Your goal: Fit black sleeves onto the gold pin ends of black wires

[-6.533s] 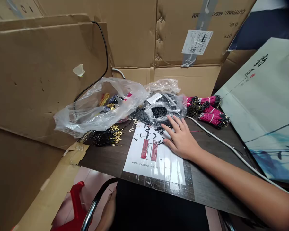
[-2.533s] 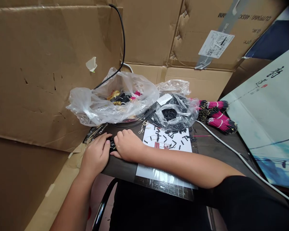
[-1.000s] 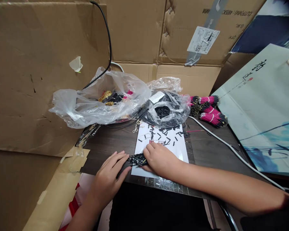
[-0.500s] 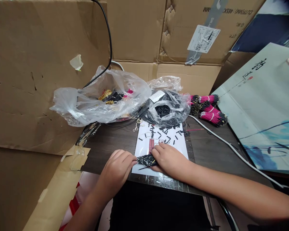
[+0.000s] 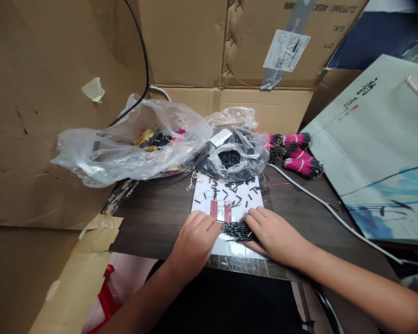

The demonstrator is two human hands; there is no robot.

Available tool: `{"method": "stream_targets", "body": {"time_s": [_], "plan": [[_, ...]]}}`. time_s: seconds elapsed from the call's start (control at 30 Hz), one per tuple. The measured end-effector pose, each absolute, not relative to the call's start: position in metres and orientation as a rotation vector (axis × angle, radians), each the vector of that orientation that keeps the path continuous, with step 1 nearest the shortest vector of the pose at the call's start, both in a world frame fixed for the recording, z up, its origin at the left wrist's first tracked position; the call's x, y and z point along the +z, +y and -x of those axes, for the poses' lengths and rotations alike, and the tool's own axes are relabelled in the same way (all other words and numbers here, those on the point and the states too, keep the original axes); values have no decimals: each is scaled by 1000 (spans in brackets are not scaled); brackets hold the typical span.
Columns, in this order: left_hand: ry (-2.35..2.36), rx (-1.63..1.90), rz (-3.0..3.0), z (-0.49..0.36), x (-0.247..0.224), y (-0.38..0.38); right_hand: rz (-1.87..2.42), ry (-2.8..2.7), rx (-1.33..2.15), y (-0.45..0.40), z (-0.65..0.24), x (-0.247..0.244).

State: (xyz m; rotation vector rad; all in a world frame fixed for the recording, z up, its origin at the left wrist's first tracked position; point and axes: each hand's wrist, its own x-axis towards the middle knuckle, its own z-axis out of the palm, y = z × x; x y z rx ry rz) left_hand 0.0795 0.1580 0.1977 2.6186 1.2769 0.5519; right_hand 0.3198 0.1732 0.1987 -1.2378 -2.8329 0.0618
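Observation:
A bundle of thin black wires [image 5: 236, 229] with shiny ends lies crosswise over the white sheet [image 5: 218, 250], between my two hands. My left hand [image 5: 197, 239] has its fingers closed at the bundle's left end. Around the right end my right hand [image 5: 273, 234] is closed, its thumb below and its fingers above. A short yellow piece shows beside the right fingers. Both ends of the bundle are partly hidden by my hands. Beyond it, several short black tubes [image 5: 238, 198] are scattered over the sheet near red printed marks.
Behind the sheet stands a clear bag of black tubes [image 5: 230, 159]. A larger plastic bag [image 5: 125, 157] with more wires is to its left. Tied pink-and-black bundles [image 5: 303, 166] lie at the right, near a white cable [image 5: 320, 202] and a pale paper bag [image 5: 379, 153]. Cardboard boxes [image 5: 184, 41] wall the back.
Both hands and the wire bundle have moved to the right across the sheet. More of the red marks now shows. The whole view has shifted slightly.

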Motion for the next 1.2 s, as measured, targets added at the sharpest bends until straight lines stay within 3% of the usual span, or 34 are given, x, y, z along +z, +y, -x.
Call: {"method": "stream_targets", "body": {"time_s": [0.7, 1.2], "plan": [[1574, 512, -2691, -74, 210, 199, 1176, -2766, -62, 250, -327, 194], [1548, 407, -2692, -64, 213, 190, 1145, -2714, 49, 219, -330, 192]]}}
